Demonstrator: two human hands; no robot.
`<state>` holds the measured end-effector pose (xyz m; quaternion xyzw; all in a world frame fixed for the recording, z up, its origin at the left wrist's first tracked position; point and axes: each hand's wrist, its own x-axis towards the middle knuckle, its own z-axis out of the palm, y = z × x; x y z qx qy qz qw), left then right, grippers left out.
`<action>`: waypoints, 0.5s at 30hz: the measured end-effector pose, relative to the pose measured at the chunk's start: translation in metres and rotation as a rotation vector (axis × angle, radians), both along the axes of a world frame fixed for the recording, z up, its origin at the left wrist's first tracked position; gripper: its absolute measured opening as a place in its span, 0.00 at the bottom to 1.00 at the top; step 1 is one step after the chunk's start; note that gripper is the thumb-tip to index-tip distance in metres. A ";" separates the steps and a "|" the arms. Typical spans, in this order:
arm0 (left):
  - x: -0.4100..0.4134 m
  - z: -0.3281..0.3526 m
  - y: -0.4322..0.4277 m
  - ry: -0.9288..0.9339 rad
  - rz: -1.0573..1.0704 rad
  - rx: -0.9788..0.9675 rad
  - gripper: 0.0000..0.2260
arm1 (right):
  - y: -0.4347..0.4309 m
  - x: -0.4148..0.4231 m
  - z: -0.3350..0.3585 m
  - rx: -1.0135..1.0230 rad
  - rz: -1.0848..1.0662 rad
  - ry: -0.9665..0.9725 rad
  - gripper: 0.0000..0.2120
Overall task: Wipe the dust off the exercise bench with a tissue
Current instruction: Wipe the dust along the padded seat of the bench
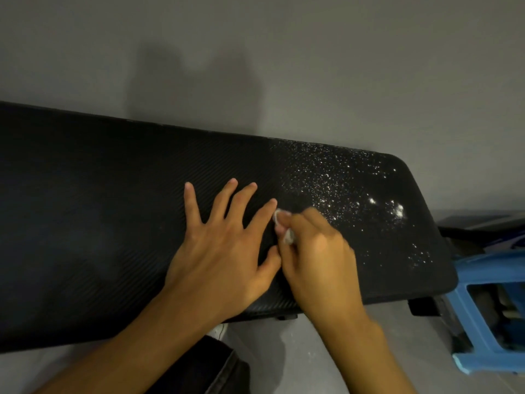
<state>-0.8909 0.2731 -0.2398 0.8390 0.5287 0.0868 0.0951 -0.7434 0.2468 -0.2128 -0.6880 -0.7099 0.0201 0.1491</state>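
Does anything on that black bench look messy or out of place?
Yes. White dust speckles the right end of the bench, thickest in small clumps near the right edge. The right hand holds a tissue beside it; the left hand lies flat.

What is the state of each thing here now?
exercise bench: dusty at its right end.
dust: white specks, not yet wiped.
left hand: flat on the bench, fingers spread.
right hand: grips the tissue.
tissue: crumpled.
blue stool: beside the bench.
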 end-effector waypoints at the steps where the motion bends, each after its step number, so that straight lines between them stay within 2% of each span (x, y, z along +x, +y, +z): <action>1: 0.000 0.000 0.000 -0.002 -0.002 -0.003 0.31 | -0.013 0.000 0.002 -0.014 0.001 -0.019 0.09; 4: 0.000 0.001 0.001 -0.007 -0.001 -0.008 0.31 | -0.023 0.005 0.008 -0.056 -0.063 -0.062 0.09; 10: 0.000 0.001 0.001 -0.020 -0.003 -0.003 0.31 | 0.071 -0.002 0.011 -0.063 -0.177 -0.077 0.12; 15: 0.000 0.001 0.002 -0.056 0.002 -0.006 0.31 | 0.037 -0.002 0.008 -0.069 -0.022 0.014 0.07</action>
